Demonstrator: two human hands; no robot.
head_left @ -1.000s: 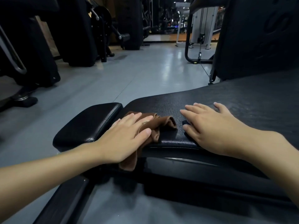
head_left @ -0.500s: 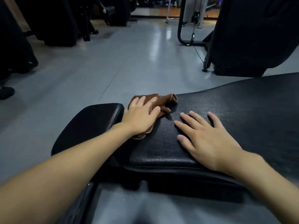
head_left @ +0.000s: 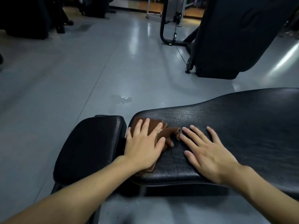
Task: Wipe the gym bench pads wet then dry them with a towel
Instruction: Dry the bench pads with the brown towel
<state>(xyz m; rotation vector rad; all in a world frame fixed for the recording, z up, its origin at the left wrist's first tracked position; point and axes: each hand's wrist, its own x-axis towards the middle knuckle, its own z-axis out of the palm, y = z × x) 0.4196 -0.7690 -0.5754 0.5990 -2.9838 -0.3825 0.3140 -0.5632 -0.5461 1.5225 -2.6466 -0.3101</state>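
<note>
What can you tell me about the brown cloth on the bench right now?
The brown cloth is soft fabric, crumpled into folds. It lies on the narrow end of the long black bench pad, by the gap to the small seat pad. The left hand presses flat on it, fingers straight, covering most; a bunch sticks out toward the right hand, flat on the pad beside it. Whether it is wet cannot be told.
</note>
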